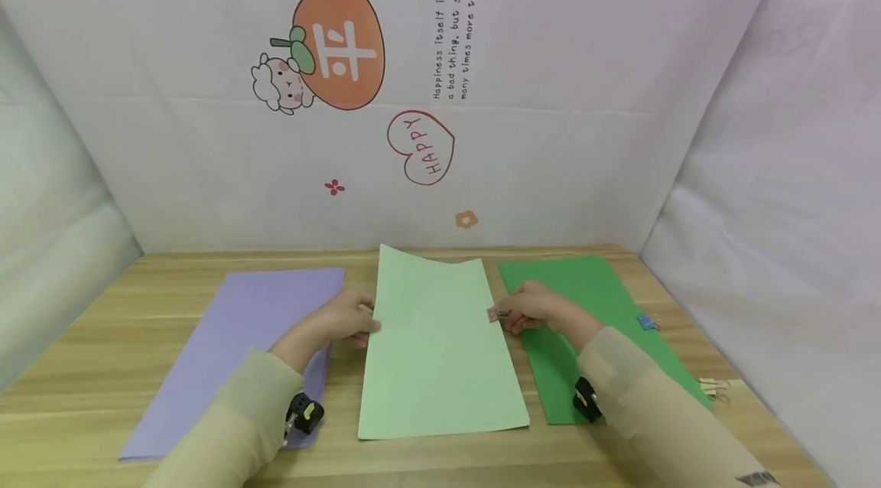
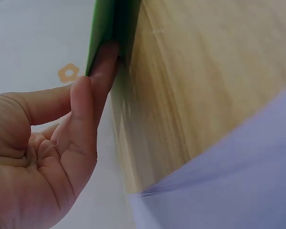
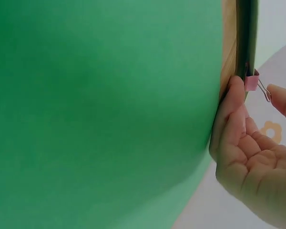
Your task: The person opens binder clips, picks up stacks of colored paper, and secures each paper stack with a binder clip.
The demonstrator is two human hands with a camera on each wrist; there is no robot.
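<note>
A light green sheet of paper (image 1: 440,350) is held raised off the wooden table along its sides, its far edge curling up. At its left edge my left hand (image 1: 351,317) pinches the paper between thumb and fingers; the left wrist view shows the fingers (image 2: 105,67) reaching behind it. A pink binder clip (image 3: 251,82) sits on the paper's right edge. My right hand (image 1: 533,306) holds this clip, with the thumb (image 3: 282,101) against a wire handle and the other fingers curled on the opposite side.
Purple paper (image 1: 234,350) lies at the left, partly under my left forearm. Dark green paper (image 1: 571,281) lies at the right beneath my right arm. A blue binder clip (image 1: 645,322) and a pale yellow one (image 1: 709,387) are along its right edge. White printed cloth (image 1: 551,167) stands behind the table.
</note>
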